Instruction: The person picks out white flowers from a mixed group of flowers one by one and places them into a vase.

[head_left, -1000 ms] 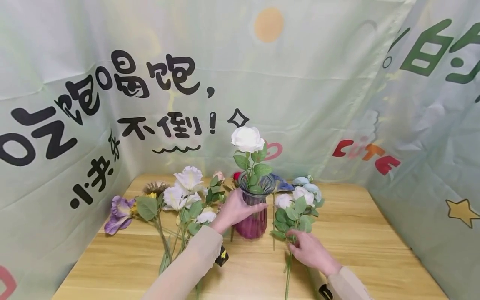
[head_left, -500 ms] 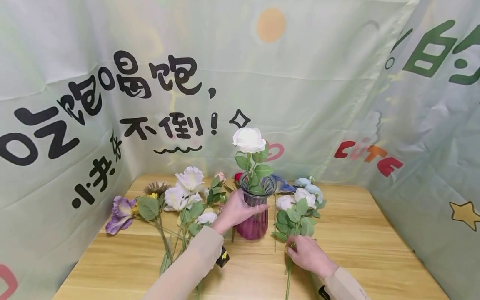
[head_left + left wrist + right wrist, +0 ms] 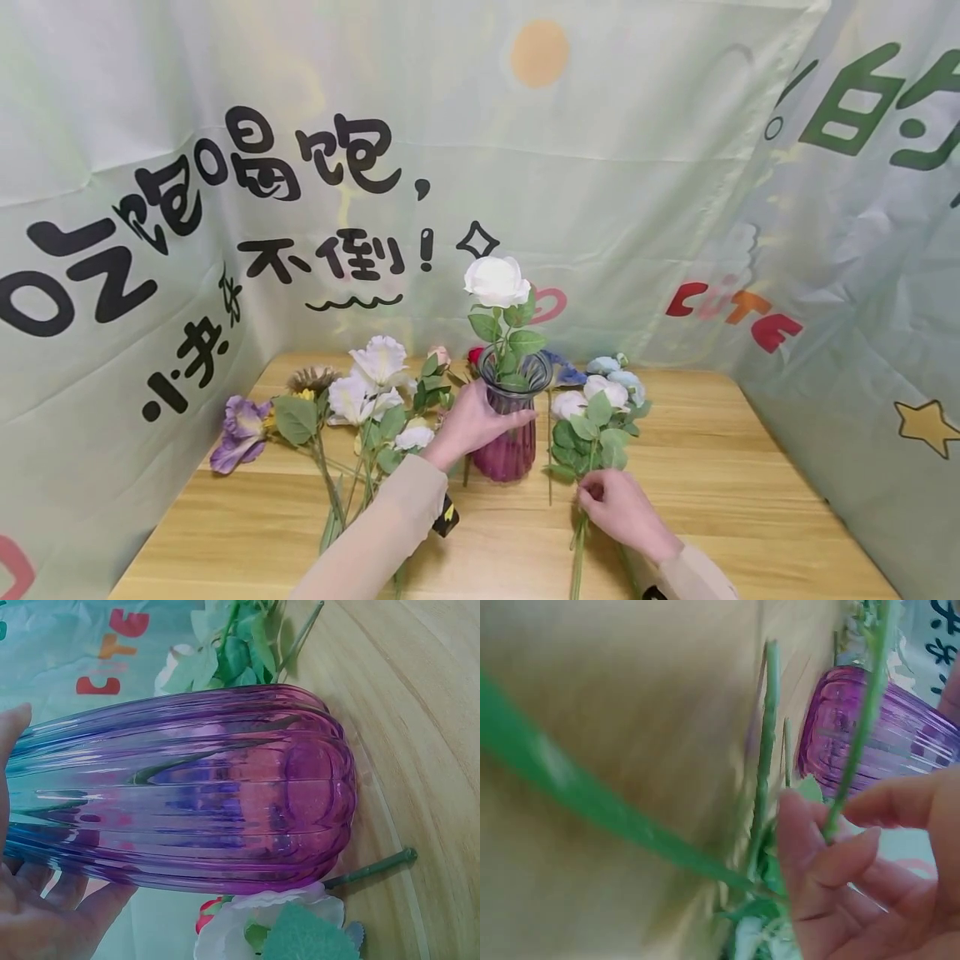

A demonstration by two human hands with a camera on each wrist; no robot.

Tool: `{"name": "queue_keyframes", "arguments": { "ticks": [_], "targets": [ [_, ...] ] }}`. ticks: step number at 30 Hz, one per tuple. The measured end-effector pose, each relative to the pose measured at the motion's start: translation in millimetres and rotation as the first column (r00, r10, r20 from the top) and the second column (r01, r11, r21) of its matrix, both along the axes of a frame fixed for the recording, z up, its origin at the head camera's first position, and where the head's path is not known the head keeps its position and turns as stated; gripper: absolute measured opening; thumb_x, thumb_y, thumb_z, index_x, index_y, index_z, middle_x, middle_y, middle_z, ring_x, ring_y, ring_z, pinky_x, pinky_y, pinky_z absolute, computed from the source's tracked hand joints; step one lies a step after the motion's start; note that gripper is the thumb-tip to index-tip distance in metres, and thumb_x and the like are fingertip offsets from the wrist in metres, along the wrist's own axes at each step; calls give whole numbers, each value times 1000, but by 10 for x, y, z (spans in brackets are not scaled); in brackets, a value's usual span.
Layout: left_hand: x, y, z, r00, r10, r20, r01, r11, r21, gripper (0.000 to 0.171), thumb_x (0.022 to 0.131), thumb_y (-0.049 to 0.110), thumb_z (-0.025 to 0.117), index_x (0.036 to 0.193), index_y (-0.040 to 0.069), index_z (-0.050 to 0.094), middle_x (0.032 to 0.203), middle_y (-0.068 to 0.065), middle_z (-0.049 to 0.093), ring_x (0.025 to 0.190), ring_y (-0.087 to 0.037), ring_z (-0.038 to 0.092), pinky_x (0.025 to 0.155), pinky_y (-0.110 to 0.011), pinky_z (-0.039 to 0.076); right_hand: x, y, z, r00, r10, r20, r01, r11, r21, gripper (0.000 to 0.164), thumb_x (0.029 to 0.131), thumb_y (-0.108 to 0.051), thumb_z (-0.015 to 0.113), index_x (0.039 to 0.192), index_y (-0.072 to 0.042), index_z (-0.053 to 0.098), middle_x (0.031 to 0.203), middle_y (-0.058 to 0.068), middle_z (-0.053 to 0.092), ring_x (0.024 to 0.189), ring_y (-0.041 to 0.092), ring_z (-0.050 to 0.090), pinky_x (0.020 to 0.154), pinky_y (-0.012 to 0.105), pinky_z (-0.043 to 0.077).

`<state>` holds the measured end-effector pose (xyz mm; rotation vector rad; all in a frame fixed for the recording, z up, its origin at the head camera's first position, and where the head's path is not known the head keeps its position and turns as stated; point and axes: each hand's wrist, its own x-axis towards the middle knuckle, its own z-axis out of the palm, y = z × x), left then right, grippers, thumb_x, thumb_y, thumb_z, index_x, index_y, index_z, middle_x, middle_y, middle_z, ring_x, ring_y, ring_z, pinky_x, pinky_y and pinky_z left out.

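A ribbed glass vase (image 3: 504, 450), clear grey at the rim and purple-pink at the base, stands mid-table. One white rose (image 3: 497, 282) with green leaves rises from it, its stem showing through the glass in the left wrist view. My left hand (image 3: 472, 425) grips the vase just below the rim, thumb across the front. To the right lies a bunch of white roses (image 3: 606, 392) with green leaves, its stems running toward me. My right hand (image 3: 618, 508) is at these stems, thumb and fingers curled round a green stem (image 3: 859, 750) in the right wrist view.
Left of the vase lie white lilies (image 3: 378, 358), a purple flower (image 3: 240, 433), a brown bloom (image 3: 311, 377) and a pink rosebud (image 3: 439, 356). Light blue flowers (image 3: 626, 383) and a dark blue one (image 3: 566, 369) lie behind the right bunch. Printed cloth (image 3: 637, 208) encloses the table (image 3: 720, 467).
My right hand has slid slightly down the stems, from just under the leaves toward me. The left hand keeps its grip on the vase, which stays in place.
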<state>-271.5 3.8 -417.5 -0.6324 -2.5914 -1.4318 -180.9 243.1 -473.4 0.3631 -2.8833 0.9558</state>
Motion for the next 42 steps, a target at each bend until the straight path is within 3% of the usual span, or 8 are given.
{"name": "queue_keyframes", "arguments": {
  "ticks": [3,6,10,17,20,24,30,42],
  "targets": [
    [3,-5,-1,1000,2,9,-2,1000,8,69,68,59,75,123,21,56,111,2,65,103,-16,60,91,-38,48,10,12,-29,997,-62,37,67,987,-145,4,81,-3,65,82,-5,69,67,-3,60,56,7,52,52,22,47],
    [2,-6,-5,1000,-3,15,3,1000,12,68,68,58,75,122,21,57,111,3,65,103,-15,60,90,-38,49,32,9,-57,985,-110,135,149,932,-330,7,83,-1,66,89,3,67,71,7,63,57,13,57,51,25,51],
    [-7,-6,-11,1000,-4,11,4,1000,8,68,68,59,75,122,21,57,111,3,65,103,-14,60,90,-37,49,57,-19,-95,951,-137,275,270,800,-535,15,85,2,63,97,11,61,78,19,64,63,22,63,53,26,53],
    [-13,-3,-13,1000,-2,11,2,1000,11,69,68,61,74,121,21,57,109,4,65,99,-14,61,88,-36,49,57,-48,-103,889,-128,441,427,581,-693,23,88,-2,61,105,8,49,89,20,66,73,20,64,62,21,53],
    [-13,2,-15,1000,-6,17,5,1000,20,67,68,59,75,121,21,57,108,5,65,99,-13,61,87,-35,49,68,-39,-88,867,-69,493,458,501,-735,28,90,-6,60,108,7,44,90,15,65,74,16,63,63,19,52],
    [-6,7,-11,1000,-10,14,9,1000,28,66,69,56,76,121,21,57,108,4,65,100,-13,61,88,-36,49,87,-23,-56,849,-1,528,477,433,-765,34,89,-5,61,113,8,41,91,11,65,76,13,63,63,16,51],
    [3,6,3,1000,-9,-13,9,999,45,67,70,56,76,122,20,56,109,2,65,101,-16,61,88,-38,50,77,-14,-27,855,35,518,460,413,-786,44,87,-2,61,121,10,36,90,8,68,78,11,65,65,14,51],
    [-4,0,-8,1000,-3,-27,4,1000,11,67,69,58,75,122,20,57,109,1,66,101,-16,61,87,-37,50,79,-17,-17,858,20,513,455,432,-779,44,88,-3,60,123,12,39,93,7,68,81,10,64,68,14,51]
  ]
}}
